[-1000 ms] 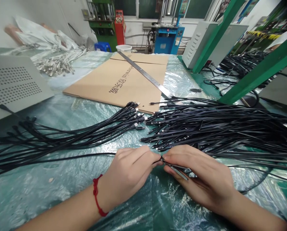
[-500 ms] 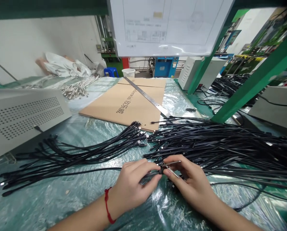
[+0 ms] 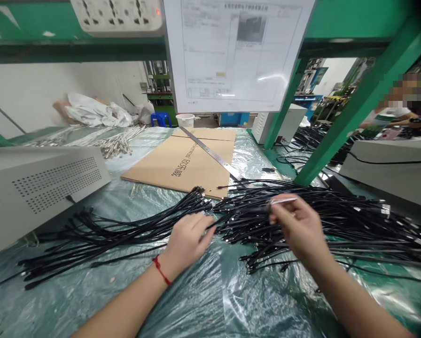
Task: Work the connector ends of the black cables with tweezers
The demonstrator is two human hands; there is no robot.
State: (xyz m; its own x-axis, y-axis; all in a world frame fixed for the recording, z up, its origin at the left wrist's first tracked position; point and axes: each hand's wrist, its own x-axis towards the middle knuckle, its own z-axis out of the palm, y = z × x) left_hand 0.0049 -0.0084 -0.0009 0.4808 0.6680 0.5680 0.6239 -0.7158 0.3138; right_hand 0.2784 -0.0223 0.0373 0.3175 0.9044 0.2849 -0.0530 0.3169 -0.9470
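My left hand (image 3: 188,237), with a red string on the wrist, rests on the plastic-covered table and pinches the end of one black cable (image 3: 126,241) that trails off to the left. My right hand (image 3: 297,226) is raised over the big heap of black cables (image 3: 337,220) and grips metal tweezers (image 3: 283,201), whose tips point right. A second, fanned bundle of black cables (image 3: 133,225) lies to the left, its plug ends meeting near my left fingers.
A flat cardboard sheet (image 3: 185,162) with a long steel ruler (image 3: 212,155) lies behind the cables. A grey perforated metal box (image 3: 37,188) stands at the left, another grey box (image 3: 390,169) at the right. Green frame posts (image 3: 340,126) rise right of centre. A person sits at far right.
My hands have parted: the right hand lifted up and away with the tweezers, the left slid the cable leftward toward the fanned bundle. The camera tilted upward.
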